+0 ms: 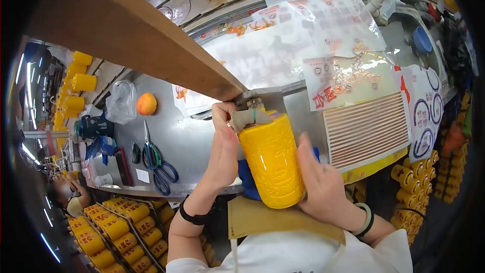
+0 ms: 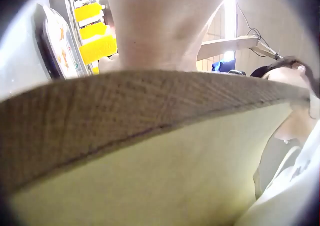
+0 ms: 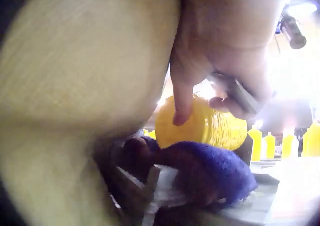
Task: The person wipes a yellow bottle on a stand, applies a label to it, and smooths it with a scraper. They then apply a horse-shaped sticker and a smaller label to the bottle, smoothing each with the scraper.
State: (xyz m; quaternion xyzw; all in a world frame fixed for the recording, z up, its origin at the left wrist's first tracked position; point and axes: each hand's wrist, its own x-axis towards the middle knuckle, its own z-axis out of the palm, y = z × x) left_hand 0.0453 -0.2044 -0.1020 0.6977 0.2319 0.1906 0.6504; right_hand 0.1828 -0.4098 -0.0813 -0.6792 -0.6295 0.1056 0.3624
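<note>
Head cam's got the embossed yellow bottle (image 1: 273, 162) between the left hand (image 1: 225, 144), curled at its neck end, and the right hand (image 1: 326, 187), straight-fingered along its side, left wrist can't show the grip, and right wrist shows fuzzy blue-purple cloth (image 3: 215, 168) below those fingers, so imo steady the neck and press evenly.
</note>
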